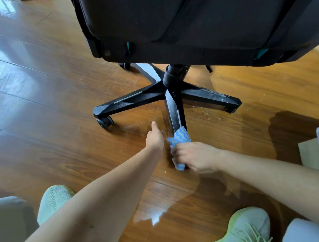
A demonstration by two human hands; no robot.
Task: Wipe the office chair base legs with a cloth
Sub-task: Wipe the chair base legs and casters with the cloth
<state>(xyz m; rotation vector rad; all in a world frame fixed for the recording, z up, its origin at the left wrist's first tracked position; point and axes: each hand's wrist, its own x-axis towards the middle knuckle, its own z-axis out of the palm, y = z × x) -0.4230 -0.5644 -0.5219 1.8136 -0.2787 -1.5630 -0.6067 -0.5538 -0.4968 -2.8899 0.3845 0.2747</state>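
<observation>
Blue cloth (179, 140) clenched in R hand (195, 157) on chair leg (176, 110), L hand (155, 137) grip unclear

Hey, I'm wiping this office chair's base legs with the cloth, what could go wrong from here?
1. The base rides on casters. Pushing the blue cloth along the near leg with the right hand may roll the chair away.
2. The white specks on the dusty leg could smear or drop onto the wooden floor.
3. The left hand lies close beside the near leg and might get bumped.
</observation>
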